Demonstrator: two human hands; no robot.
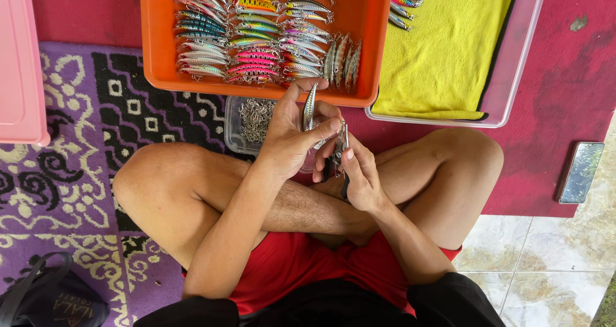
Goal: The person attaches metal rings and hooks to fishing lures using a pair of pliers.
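Looking down from head camera: person cross-legged on patterned rug. Left hand [289, 138] pinches slim, glossy silver fishing lure [309, 107] upright, just below orange plastic tray [154, 32] of shiny striped lures. Right hand [359, 173] clamps dark pliers [338, 155] at lure's lower end; tip hidden by fingers. Clear box of small metal hooks [255, 118] half covered by left hand.

Soft, even daylight fills the scene, bright without harsh patches. The orange tray [154, 38] is vividly saturated and sharp, its lures crisp. Shadows are faint and diffuse: a soft one lies under the crossed legs below the tray, another along the tray's near edge. To the right of the tray, a flat reflective slab [581, 172] on the floor shows pale glare. Straight edges far from the tray bow slightly. No motion blur is visible.
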